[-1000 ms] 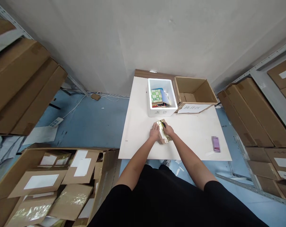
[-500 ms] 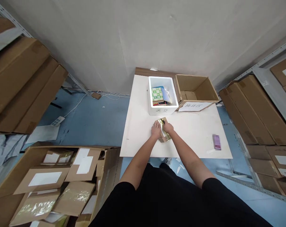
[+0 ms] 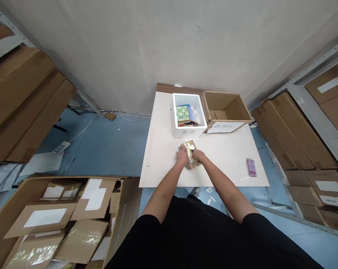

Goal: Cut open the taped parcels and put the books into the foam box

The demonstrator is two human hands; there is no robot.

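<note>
A small brown parcel (image 3: 191, 145) wrapped in shiny clear tape lies on the white table (image 3: 162, 160), just in front of me. My left hand (image 3: 182, 154) rests on the parcel's left side with its fingers stretched flat. My right hand (image 3: 198, 154) is closed over the parcel's right side. What its fingers grip is too small to make out. Both forearms reach forward from my black-clad body.
Behind the parcel stands a white foam box (image 3: 189, 131) holding a green patterned item, and beside it an open cardboard box (image 3: 227, 108) with a paper label. A purple object (image 3: 250, 167) lies at the table's right. A large carton of parcels (image 3: 59, 213) sits lower left. Stacked cartons line both sides.
My right hand has slid a little toward me along the parcel's right side. My left hand stays pressed on it, and the view has shifted slightly.
</note>
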